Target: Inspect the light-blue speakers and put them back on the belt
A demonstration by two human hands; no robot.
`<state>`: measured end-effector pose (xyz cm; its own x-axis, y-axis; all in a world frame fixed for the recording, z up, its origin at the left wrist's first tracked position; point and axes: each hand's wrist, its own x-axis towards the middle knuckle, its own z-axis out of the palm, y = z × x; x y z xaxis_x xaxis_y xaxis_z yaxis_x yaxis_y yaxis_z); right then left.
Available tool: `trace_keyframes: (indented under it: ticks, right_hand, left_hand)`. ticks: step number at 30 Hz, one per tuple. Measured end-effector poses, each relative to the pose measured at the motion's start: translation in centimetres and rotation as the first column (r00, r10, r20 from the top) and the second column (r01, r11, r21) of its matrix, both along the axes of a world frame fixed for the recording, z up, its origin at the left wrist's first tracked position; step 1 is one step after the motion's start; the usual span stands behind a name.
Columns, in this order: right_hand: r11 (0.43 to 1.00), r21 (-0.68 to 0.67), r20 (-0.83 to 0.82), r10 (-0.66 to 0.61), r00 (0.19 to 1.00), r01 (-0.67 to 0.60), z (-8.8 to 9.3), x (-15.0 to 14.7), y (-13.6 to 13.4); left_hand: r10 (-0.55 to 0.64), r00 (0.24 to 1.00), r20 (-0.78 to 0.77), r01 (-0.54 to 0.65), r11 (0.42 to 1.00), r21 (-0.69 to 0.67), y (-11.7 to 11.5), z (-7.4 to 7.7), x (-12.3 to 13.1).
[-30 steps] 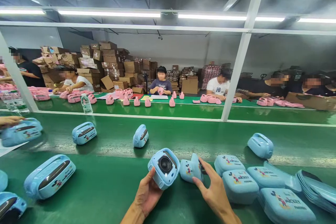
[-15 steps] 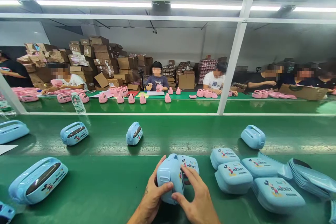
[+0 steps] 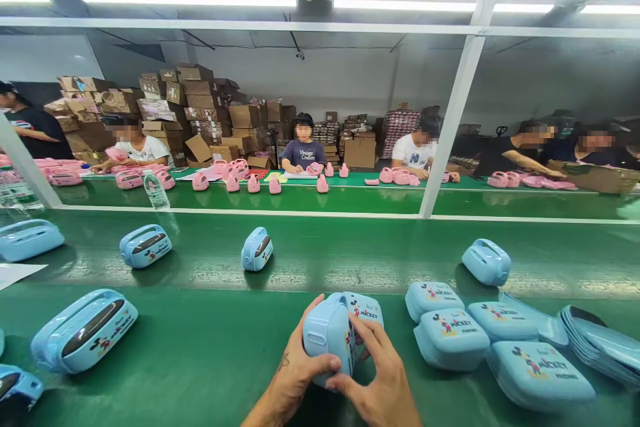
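Note:
Upright between my hands is a light-blue plastic case [image 3: 323,330] with a cartoon print on its side. My left hand [image 3: 295,373] is wrapped round its left side, thumb across the lower front. My right hand [image 3: 381,370] grips the right side, fingers on the printed face and thumb near the bottom edge. Just behind it a light-blue printed panel [image 3: 366,307] shows, partly covered by the case and my right fingers. Several similar printed panels [image 3: 453,333] lie stacked to the right of my hands.
Handled blue cases stand at left [image 3: 85,333] and on the belt beyond [image 3: 257,250]. Curved blue pieces [image 3: 597,340] are nested far right. A white frame post [image 3: 453,107] rises ahead. Across it, several people sit at a bench with pink cases [image 3: 233,181] and a bottle [image 3: 156,192].
The view has shifted slightly. Both hands keep their hold on the case, with small shifts of the fingers. Across the line, a co-worker at right now reaches toward the pink pieces.

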<state>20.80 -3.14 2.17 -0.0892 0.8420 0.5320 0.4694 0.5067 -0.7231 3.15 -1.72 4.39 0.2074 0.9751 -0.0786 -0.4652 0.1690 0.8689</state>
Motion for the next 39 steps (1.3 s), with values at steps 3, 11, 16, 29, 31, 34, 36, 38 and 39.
trace_keyframes:
  ticks: [3, 11, 16, 29, 31, 34, 36, 38, 39]
  right_hand:
    - [0.999, 0.018, 0.005, 0.049, 0.999, -0.049, -0.1, 0.5, 0.1]
    - [0.982, 0.003, -0.308, 0.182, 0.934, -0.191, -0.5, 1.0, 1.1]
    - [0.981, -0.093, -0.476, 0.105, 0.873, -0.168, -0.7, 0.1, 1.3]
    - [0.98, -0.057, -0.128, 0.182, 0.975, -0.191, 0.9, 1.5, 0.2]
    - [0.966, -0.061, -0.004, 0.252, 0.968, -0.252, 1.5, 1.4, -0.2]
    - [0.949, -0.063, 0.051, 0.312, 0.949, -0.309, 1.8, 1.1, -0.6]
    - [0.953, -0.009, 0.018, 0.302, 0.953, -0.302, 1.7, 1.1, -0.7]
    - [0.963, 0.056, -0.032, 0.267, 0.963, -0.265, 1.6, 1.4, -0.6]
    - [0.966, 0.078, -0.049, 0.25, 0.967, -0.246, 1.5, 1.5, -0.5]
  left_hand:
    - [0.0, 0.998, 0.064, 0.005, 0.997, -0.072, 0.2, -0.4, -0.2]
    - [-0.169, 0.887, 0.43, 0.271, 0.944, -0.188, 0.2, -0.6, -0.4]
    - [-0.096, 0.898, 0.43, 0.217, 0.945, -0.243, 0.4, -0.7, -0.2]
    - [-0.089, 0.969, 0.229, 0.129, 0.978, -0.165, 0.5, -0.5, -0.2]
    - [-0.128, 0.974, 0.187, 0.152, 0.981, -0.118, 0.4, -0.7, -0.4]
    - [-0.157, 0.975, 0.16, 0.173, 0.981, -0.091, 0.2, -0.9, -0.6]
    - [-0.166, 0.968, 0.186, 0.187, 0.977, -0.102, 0.0, -1.1, -0.9]
    - [-0.167, 0.956, 0.242, 0.199, 0.973, -0.116, -0.1, -1.2, -1.4]
    - [-0.168, 0.948, 0.271, 0.206, 0.971, -0.118, -0.1, -1.2, -1.6]
